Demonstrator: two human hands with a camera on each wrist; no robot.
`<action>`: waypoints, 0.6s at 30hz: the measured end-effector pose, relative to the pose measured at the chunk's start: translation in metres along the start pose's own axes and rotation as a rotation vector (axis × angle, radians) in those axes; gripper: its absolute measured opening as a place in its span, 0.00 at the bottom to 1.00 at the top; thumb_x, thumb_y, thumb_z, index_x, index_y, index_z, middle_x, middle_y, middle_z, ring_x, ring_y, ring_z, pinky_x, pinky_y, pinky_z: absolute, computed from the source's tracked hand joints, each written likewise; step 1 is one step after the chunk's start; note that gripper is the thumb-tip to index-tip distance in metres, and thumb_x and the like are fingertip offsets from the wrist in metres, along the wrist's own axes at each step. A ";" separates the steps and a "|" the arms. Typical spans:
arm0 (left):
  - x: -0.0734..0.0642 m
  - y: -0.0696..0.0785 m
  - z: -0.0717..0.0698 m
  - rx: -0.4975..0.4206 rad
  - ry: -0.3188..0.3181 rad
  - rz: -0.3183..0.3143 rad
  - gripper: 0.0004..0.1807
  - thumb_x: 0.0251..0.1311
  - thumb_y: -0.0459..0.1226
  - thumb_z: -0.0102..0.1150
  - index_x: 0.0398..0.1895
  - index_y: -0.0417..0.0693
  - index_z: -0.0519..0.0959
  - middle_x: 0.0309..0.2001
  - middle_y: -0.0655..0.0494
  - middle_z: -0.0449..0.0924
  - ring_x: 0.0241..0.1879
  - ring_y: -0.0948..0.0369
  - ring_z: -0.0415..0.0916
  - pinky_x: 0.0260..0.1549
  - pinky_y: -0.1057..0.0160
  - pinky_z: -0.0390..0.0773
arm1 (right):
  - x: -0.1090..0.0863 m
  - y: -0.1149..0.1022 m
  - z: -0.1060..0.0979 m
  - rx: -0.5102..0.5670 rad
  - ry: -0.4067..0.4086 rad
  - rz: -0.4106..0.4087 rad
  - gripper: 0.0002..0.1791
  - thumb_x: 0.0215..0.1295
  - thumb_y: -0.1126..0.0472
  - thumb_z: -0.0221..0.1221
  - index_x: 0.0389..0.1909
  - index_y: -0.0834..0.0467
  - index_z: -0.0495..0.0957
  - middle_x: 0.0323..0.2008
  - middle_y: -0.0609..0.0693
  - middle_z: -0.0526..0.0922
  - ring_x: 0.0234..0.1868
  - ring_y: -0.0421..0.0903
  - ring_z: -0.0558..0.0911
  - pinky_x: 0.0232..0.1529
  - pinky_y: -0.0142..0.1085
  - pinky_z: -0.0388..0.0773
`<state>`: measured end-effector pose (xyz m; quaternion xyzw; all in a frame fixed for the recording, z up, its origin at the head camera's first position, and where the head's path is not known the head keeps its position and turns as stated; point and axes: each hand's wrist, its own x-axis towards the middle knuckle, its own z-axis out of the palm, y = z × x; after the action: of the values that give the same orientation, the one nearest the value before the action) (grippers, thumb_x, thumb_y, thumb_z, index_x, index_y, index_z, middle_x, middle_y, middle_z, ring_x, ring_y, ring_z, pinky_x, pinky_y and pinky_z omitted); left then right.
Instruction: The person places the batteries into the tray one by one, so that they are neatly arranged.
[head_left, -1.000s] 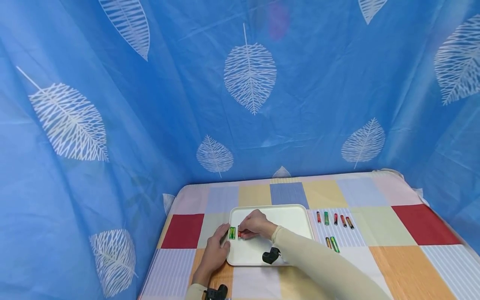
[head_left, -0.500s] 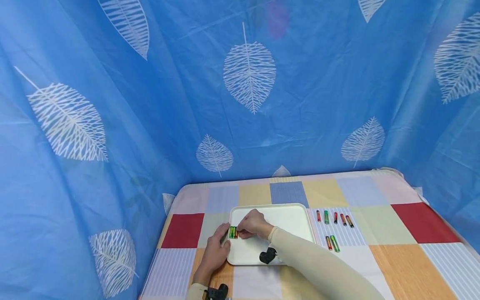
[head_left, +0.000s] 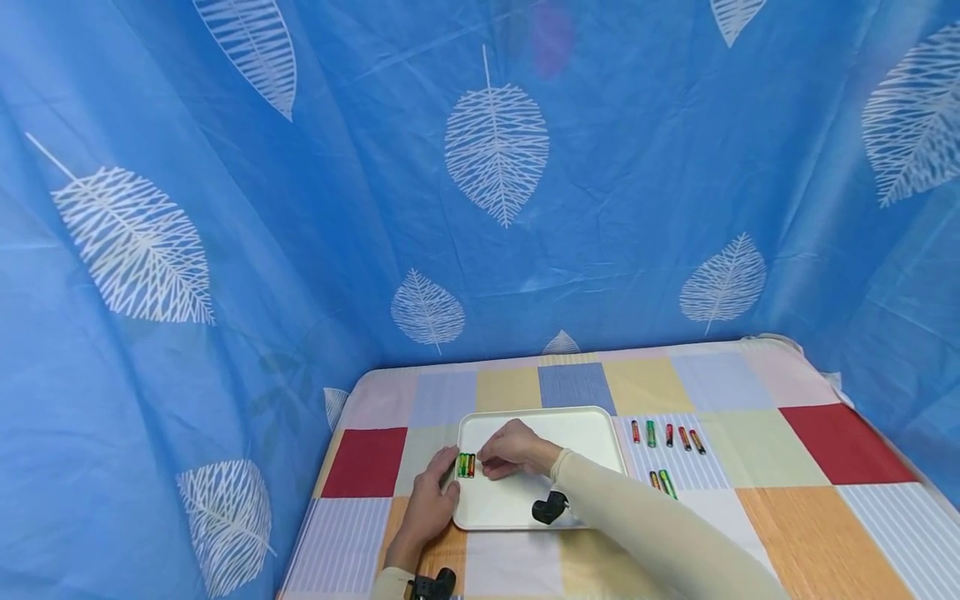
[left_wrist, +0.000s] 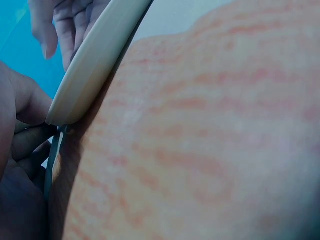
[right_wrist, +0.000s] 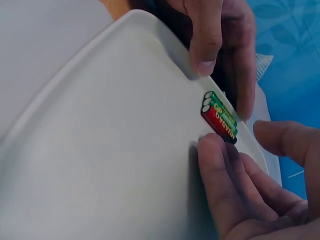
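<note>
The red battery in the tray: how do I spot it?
On the patchwork cloth sits a white tray. Just inside its left end, beside the left hand, three batteries lie side by side. The red battery lies nearest the right hand; its two neighbours are green.

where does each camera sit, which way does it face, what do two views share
Head: worn on the head, facing forward and down at tray, cloth and curtain; left hand, right hand and sleeves show.
Left wrist: on that wrist, facing the tray's outer side and the cloth; left hand at left, right hand top left.
Right wrist: on that wrist, facing into the tray at three batteries; right hand lower right, left hand at top.
Head and right wrist share the three batteries.
</note>
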<state>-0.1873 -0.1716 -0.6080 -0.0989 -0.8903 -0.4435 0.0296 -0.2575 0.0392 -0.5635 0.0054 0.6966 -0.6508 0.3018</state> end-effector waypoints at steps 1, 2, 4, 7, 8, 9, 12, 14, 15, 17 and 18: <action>0.000 0.000 0.000 0.003 0.001 0.004 0.32 0.70 0.24 0.57 0.78 0.35 0.73 0.78 0.33 0.71 0.81 0.34 0.63 0.78 0.30 0.62 | -0.002 0.001 -0.002 0.004 -0.010 0.004 0.09 0.67 0.71 0.68 0.44 0.74 0.88 0.27 0.55 0.90 0.27 0.41 0.89 0.35 0.35 0.92; -0.001 0.000 0.000 0.003 0.002 0.005 0.32 0.70 0.23 0.58 0.78 0.35 0.73 0.78 0.33 0.71 0.81 0.34 0.63 0.78 0.30 0.62 | -0.003 0.002 -0.004 0.007 -0.019 0.005 0.09 0.67 0.71 0.68 0.43 0.74 0.88 0.27 0.55 0.90 0.27 0.42 0.89 0.35 0.35 0.92; -0.002 0.000 0.000 0.002 0.004 0.005 0.32 0.70 0.23 0.58 0.78 0.35 0.73 0.78 0.33 0.71 0.81 0.34 0.63 0.78 0.30 0.63 | -0.007 0.005 -0.009 0.003 -0.033 0.001 0.09 0.66 0.70 0.69 0.43 0.73 0.88 0.28 0.56 0.90 0.27 0.42 0.89 0.35 0.35 0.92; -0.003 -0.001 0.000 0.001 0.008 0.005 0.32 0.70 0.23 0.58 0.78 0.35 0.73 0.78 0.33 0.71 0.81 0.35 0.63 0.78 0.31 0.63 | -0.013 0.008 -0.017 -0.018 -0.039 -0.001 0.10 0.66 0.68 0.71 0.42 0.72 0.89 0.30 0.57 0.91 0.28 0.42 0.89 0.35 0.35 0.92; -0.003 -0.001 0.000 -0.003 0.009 -0.001 0.32 0.70 0.24 0.58 0.78 0.35 0.73 0.79 0.34 0.71 0.82 0.36 0.63 0.79 0.31 0.63 | -0.015 0.009 -0.020 -0.021 -0.041 0.001 0.10 0.66 0.67 0.71 0.43 0.71 0.89 0.30 0.58 0.91 0.28 0.43 0.90 0.36 0.35 0.92; -0.003 -0.001 0.000 -0.004 0.010 -0.005 0.32 0.70 0.24 0.58 0.78 0.35 0.73 0.79 0.34 0.71 0.82 0.36 0.63 0.79 0.31 0.63 | -0.018 0.010 -0.023 -0.025 -0.042 0.002 0.11 0.66 0.67 0.71 0.43 0.71 0.89 0.31 0.58 0.91 0.29 0.43 0.90 0.36 0.35 0.92; -0.002 -0.001 0.000 -0.016 0.006 -0.007 0.32 0.71 0.24 0.57 0.78 0.34 0.72 0.79 0.33 0.70 0.82 0.36 0.62 0.79 0.31 0.62 | -0.025 0.012 -0.034 -0.017 -0.055 0.005 0.12 0.66 0.67 0.70 0.45 0.72 0.89 0.32 0.59 0.92 0.30 0.43 0.90 0.36 0.35 0.93; -0.002 -0.001 0.000 -0.034 -0.001 -0.018 0.32 0.72 0.25 0.56 0.79 0.34 0.71 0.80 0.34 0.69 0.83 0.37 0.61 0.80 0.32 0.61 | -0.032 0.013 -0.041 -0.010 -0.065 0.004 0.12 0.66 0.67 0.70 0.46 0.73 0.88 0.33 0.58 0.92 0.31 0.44 0.90 0.37 0.36 0.93; -0.002 -0.001 0.000 -0.040 -0.004 -0.019 0.32 0.72 0.25 0.56 0.79 0.35 0.71 0.80 0.34 0.69 0.83 0.37 0.61 0.80 0.32 0.61 | -0.035 0.014 -0.045 -0.010 -0.070 0.003 0.13 0.66 0.67 0.70 0.46 0.73 0.88 0.33 0.58 0.92 0.31 0.44 0.90 0.37 0.36 0.93; -0.002 -0.001 0.000 -0.054 -0.009 -0.026 0.32 0.73 0.25 0.55 0.80 0.35 0.71 0.81 0.34 0.68 0.84 0.38 0.60 0.80 0.32 0.61 | -0.043 0.016 -0.053 -0.008 -0.076 0.002 0.13 0.66 0.67 0.70 0.46 0.73 0.88 0.33 0.58 0.92 0.32 0.44 0.91 0.38 0.36 0.93; -0.002 -0.001 0.000 -0.051 -0.011 -0.023 0.32 0.73 0.25 0.55 0.80 0.35 0.70 0.81 0.34 0.68 0.84 0.38 0.60 0.80 0.32 0.61 | -0.047 0.017 -0.057 -0.009 -0.079 0.003 0.13 0.67 0.67 0.70 0.46 0.73 0.88 0.33 0.57 0.92 0.32 0.44 0.91 0.38 0.36 0.93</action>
<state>-0.1851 -0.1721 -0.6089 -0.0918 -0.8801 -0.4656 0.0172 -0.2357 0.1120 -0.5604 -0.0209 0.6872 -0.6469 0.3300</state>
